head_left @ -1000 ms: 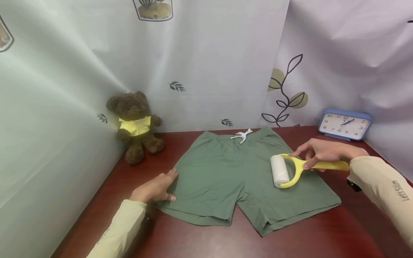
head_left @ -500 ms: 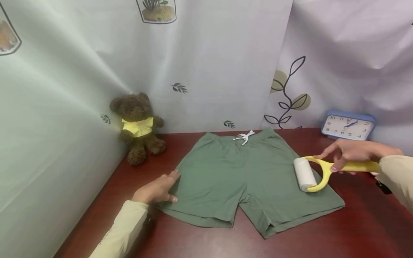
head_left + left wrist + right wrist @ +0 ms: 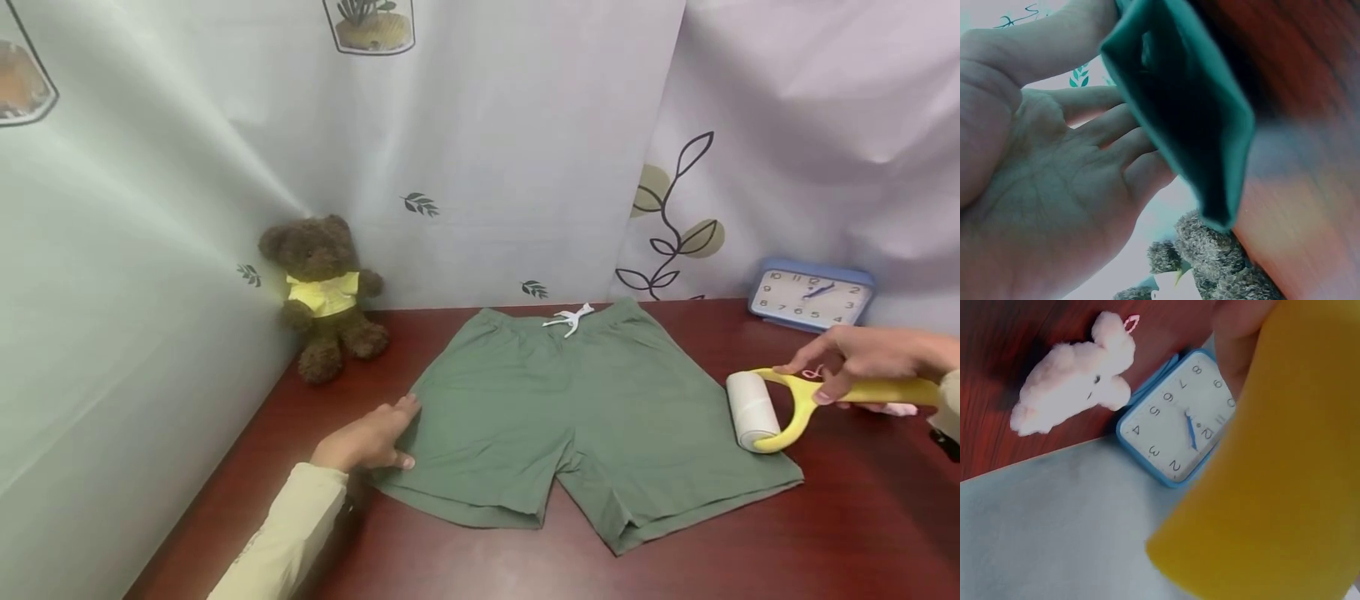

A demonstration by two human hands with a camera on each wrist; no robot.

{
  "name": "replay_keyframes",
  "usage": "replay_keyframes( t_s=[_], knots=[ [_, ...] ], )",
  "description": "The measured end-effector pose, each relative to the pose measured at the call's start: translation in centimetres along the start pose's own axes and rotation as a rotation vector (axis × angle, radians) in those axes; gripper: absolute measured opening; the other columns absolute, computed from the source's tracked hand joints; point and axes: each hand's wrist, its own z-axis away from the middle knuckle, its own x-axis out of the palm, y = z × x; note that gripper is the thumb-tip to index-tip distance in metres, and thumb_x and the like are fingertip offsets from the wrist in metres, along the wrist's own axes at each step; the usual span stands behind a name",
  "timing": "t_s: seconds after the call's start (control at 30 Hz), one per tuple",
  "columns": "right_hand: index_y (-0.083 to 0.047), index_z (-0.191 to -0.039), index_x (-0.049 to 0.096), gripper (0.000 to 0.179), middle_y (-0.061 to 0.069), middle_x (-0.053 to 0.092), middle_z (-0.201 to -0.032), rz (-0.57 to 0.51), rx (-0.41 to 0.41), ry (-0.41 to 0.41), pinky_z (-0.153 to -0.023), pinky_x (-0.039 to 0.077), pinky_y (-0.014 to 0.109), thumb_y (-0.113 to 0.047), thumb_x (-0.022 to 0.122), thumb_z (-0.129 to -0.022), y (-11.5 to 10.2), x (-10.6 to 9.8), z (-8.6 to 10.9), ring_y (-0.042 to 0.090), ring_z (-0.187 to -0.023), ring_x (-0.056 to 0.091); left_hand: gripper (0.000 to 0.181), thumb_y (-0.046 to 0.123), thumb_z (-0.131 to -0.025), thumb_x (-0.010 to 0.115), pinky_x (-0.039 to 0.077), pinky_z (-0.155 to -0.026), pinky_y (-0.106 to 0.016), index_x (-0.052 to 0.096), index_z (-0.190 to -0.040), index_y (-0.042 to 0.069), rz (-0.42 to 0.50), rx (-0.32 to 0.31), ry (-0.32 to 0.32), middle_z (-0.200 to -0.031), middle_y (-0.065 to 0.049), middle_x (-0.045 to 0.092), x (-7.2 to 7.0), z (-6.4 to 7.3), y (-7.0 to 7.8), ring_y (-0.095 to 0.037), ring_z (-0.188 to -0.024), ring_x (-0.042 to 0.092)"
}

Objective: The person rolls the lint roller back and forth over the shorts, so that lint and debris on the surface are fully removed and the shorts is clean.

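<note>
Right hand [image 3: 873, 360] grips a yellow lint roller [image 3: 804, 402] (cylinder [image 3: 752, 411] white); left of that grip, a straight-fingered left hand [image 3: 367, 439] touches green drawstring shorts [image 3: 570, 400].

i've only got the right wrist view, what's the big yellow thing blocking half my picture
Observer: That's the handle of a yellow lint roller, whose other end carries a white roll.
Operator: ok where is that roll
Observer: In the head view, it sits at the right-hand outer edge of a pair of green drawstring shorts.
Operator: anything at the opposite edge
Observer: Yes, the left hand rests there, its fingers extended onto the cloth.
</note>
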Motion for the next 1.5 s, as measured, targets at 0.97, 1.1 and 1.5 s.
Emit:
replay_keyframes(
  t_s=[0.97,1.1,1.5],
  knots=[
    [-0.006,-0.137,0.061,0.059,-0.007,0.062,-0.068,0.216,-0.354,0.339,-0.046,0.051,0.024,-0.033,0.078,-0.087,-16.5,9.7,-10.6,0.0,-0.05,0.053,0.078,0.024,-0.085,0.079,0.039,-0.116,-0.056,0.043,-0.149,-0.002,-0.034,0.112,0.085,-0.156,-0.028,0.04,0.6,2.3,-2.0,-0.043,-0.145,0.041],
    [-0.003,-0.138,0.06,0.057,-0.006,0.062,-0.065,0.193,-0.436,0.332,-0.047,0.05,0.021,-0.028,0.077,-0.089,-18.8,13.0,-14.3,-0.002,-0.051,0.052,0.078,0.023,-0.084,0.079,0.039,-0.116,-0.057,0.044,-0.149,-0.002,-0.039,0.094,0.068,-0.157,-0.028,0.039,0.9,2.5,-1.9,-0.044,-0.145,0.041],
    [-0.012,-0.141,0.059,0.054,-0.013,0.047,-0.057,0.297,-0.562,0.268,-0.048,0.036,0.012,-0.027,0.074,-0.092,-26.3,19.0,-19.7,-0.004,-0.047,0.034,0.076,0.022,-0.083,0.082,0.042,-0.113,-0.057,0.048,-0.146,-0.003,-0.063,0.113,0.111,-0.151,-0.03,0.045,0.7,2.7,-1.6,-0.045,-0.14,0.046]
  ],
)
